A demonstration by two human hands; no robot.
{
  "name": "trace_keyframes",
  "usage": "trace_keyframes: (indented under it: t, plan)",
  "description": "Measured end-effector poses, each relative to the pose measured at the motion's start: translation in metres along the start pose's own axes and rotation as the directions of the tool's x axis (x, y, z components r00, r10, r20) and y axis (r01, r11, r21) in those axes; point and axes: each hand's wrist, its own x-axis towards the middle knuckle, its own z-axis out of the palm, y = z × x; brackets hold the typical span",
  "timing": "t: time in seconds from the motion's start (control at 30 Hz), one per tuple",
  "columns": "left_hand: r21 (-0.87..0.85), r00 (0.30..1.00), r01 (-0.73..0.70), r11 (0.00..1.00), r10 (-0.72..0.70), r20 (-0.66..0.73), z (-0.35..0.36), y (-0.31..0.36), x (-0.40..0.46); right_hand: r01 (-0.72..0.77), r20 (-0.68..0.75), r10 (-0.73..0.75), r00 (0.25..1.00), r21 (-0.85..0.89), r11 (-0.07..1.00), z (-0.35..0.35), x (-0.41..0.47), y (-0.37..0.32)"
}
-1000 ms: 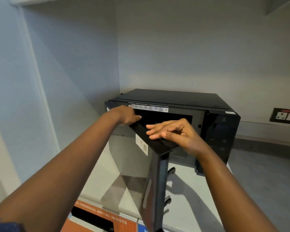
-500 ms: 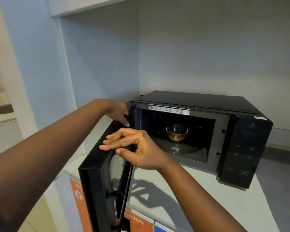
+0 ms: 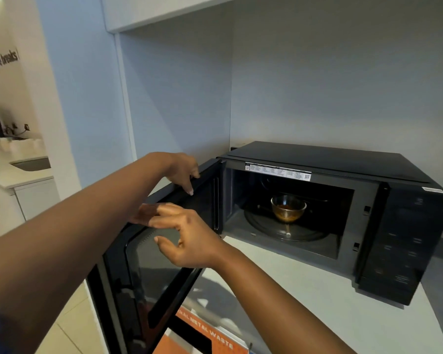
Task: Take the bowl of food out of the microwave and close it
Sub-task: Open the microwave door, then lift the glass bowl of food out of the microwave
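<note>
A black microwave (image 3: 330, 159) stands on a pale counter in a wall niche. Its door (image 3: 149, 264) is swung wide open to the left. Inside, a clear glass bowl (image 3: 288, 208) with brown food sits on the glass turntable (image 3: 266, 226). My left hand (image 3: 183, 171) rests its fingers on the door's top edge near the hinge. My right hand (image 3: 179, 236) hovers in front of the door's inner window, fingers apart, holding nothing. Both hands are left of the cavity, well away from the bowl.
The pale counter (image 3: 304, 302) runs in front of and to the right of the microwave. Below its edge are orange waste-bin labels (image 3: 210, 335). At far left a white counter with a sink (image 3: 31, 164) stands beyond a wall. The niche ceiling hangs overhead.
The door has swung from part open to wide open, baring the bowl inside. My right hand has let go of the door's edge and now hovers open.
</note>
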Motion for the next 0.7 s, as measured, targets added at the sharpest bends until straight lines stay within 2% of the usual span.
trace_keyframes:
  t: [0.1,0.23,0.33,0.43,0.53,0.63,0.7]
  plan:
    - [0.009,0.998,0.034,0.999,-0.034,-0.05,-0.002,0.008,0.005,-0.055,-0.037,0.057,0.998,0.045,0.997,0.0,-0.007,0.006]
    - [0.06,0.979,0.087,0.994,-0.074,-0.192,-0.003,0.025,0.011,-0.124,-0.177,0.167,0.97,0.231,0.965,-0.008,-0.022,0.024]
    - [-0.056,0.932,0.033,0.998,-0.051,-0.359,0.008,0.038,0.022,-0.249,-0.319,0.375,0.871,0.372,0.894,-0.019,-0.039,0.049]
    - [-0.321,0.89,-0.119,0.939,-0.043,-0.454,0.029,0.062,0.038,-0.363,-0.427,0.526,0.736,0.408,0.838,-0.036,-0.071,0.08]
    - [-0.638,0.9,-0.184,0.748,-0.134,-0.416,0.056,0.085,0.055,-0.461,-0.491,0.61,0.622,0.401,0.792,-0.049,-0.099,0.106]
    - [-0.872,0.919,-0.197,0.449,-0.226,-0.324,0.085,0.108,0.077,-0.53,-0.559,0.648,0.517,0.385,0.755,-0.062,-0.124,0.128]
    - [-0.951,0.922,-0.185,0.248,-0.291,-0.255,0.103,0.119,0.095,-0.559,-0.604,0.671,0.429,0.406,0.723,-0.07,-0.135,0.143]
